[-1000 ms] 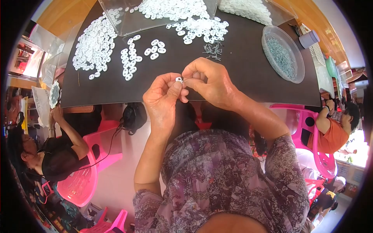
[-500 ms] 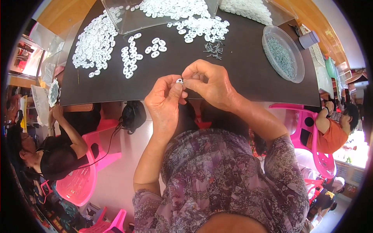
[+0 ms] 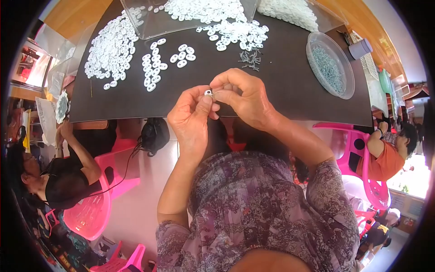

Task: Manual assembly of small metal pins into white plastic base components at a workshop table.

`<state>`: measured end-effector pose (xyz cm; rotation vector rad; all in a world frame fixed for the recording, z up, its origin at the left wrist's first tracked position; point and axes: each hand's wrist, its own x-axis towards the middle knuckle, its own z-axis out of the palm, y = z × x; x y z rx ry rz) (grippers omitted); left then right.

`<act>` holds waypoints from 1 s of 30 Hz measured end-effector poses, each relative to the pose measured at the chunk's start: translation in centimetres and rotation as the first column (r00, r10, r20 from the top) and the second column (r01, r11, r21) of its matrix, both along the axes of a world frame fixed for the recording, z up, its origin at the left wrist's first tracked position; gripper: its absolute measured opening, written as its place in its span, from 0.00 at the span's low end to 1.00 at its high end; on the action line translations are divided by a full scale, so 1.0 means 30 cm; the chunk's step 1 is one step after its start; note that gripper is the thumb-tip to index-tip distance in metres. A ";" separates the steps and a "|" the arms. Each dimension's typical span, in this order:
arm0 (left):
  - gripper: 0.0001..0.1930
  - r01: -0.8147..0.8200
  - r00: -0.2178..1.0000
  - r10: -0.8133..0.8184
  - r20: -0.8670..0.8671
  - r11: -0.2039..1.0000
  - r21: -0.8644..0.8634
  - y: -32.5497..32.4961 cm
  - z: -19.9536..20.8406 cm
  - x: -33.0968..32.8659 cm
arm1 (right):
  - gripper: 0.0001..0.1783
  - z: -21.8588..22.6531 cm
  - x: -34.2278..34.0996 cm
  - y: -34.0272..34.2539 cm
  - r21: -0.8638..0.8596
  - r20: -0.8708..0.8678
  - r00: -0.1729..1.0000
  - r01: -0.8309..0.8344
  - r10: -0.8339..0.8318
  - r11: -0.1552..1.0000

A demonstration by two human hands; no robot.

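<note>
Between the thumb and fingers of my left hand [image 3: 192,109] is a small white oval plastic piece [image 3: 208,93] with dark holes. The fingertips of my right hand [image 3: 244,97] are pinched together right against that piece. They seem to hold something thin, perhaps a screw, but it is too small to make out. Both hands are over the near edge of the dark table [image 3: 281,90]. Beyond them lie a small heap of grey screws [image 3: 250,59], a short column of white oval pieces [image 3: 153,68] and a smaller cluster of them [image 3: 182,56].
A large pile of white pieces [image 3: 108,50] covers the table's left side. More spill from a clear tray [image 3: 156,34] at the back. A round clear dish [image 3: 349,88] of screws stands at right, near a grey-lidded jar [image 3: 360,48]. People sit on pink chairs [image 3: 93,217] at both sides.
Both hands stay nearly in place at the white piece, with only a slight shift of the fingers. The whole view has moved a little.
</note>
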<state>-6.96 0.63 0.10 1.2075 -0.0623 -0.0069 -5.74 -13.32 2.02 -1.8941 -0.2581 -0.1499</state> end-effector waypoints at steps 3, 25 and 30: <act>0.07 0.007 1.000 -0.007 -0.005 1.000 -0.018 -0.007 -0.002 0.001 | 0.05 -0.010 0.000 -0.004 0.010 0.006 1.000 0.015 -0.015 1.000; 0.07 -0.140 0.980 0.112 0.164 0.974 0.175 -0.035 -0.029 0.005 | 0.04 -0.047 0.022 0.037 -0.159 0.265 0.964 0.069 -0.024 0.985; 0.09 -0.098 0.993 0.096 0.064 0.995 0.031 -0.026 -0.035 0.040 | 0.04 -0.016 0.109 -0.043 -0.369 0.396 0.916 0.090 0.069 0.925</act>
